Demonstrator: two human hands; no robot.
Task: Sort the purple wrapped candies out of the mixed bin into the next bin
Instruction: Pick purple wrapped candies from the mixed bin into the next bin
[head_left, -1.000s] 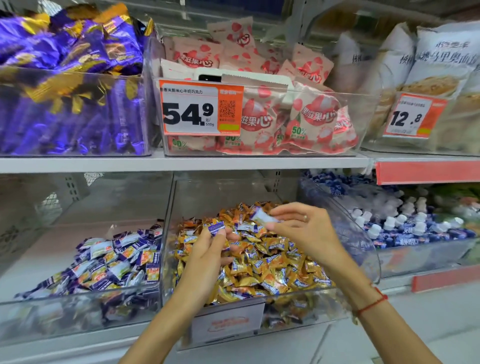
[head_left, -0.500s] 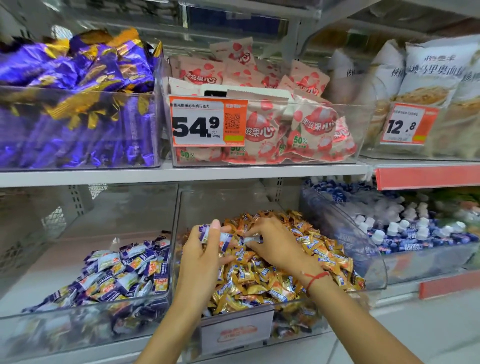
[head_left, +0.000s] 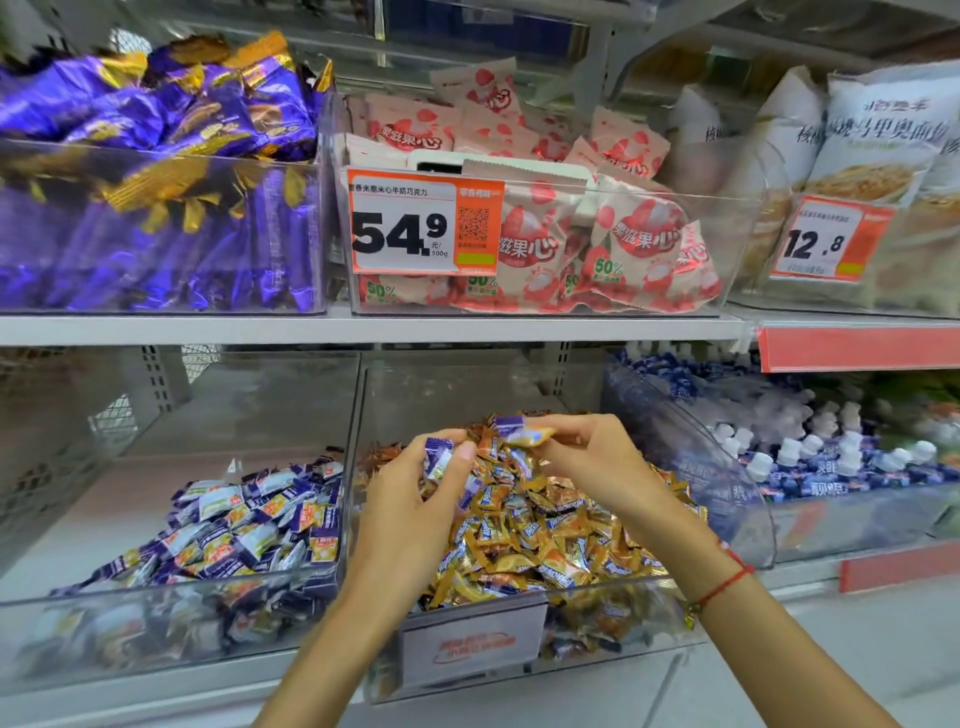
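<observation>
Above mixed bin (head_left: 519, 597), both hands candy-pinching

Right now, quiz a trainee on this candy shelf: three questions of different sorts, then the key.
1. True or false: the left hand holds a purple candy.
2. The mixed bin is mostly which colour? A) orange B) green C) pink
3. Fill in: the purple bin sits to the ___ of the mixed bin.

Key: 1 true; 2 A; 3 left. The right hand also pinches a candy above the pile.
</observation>
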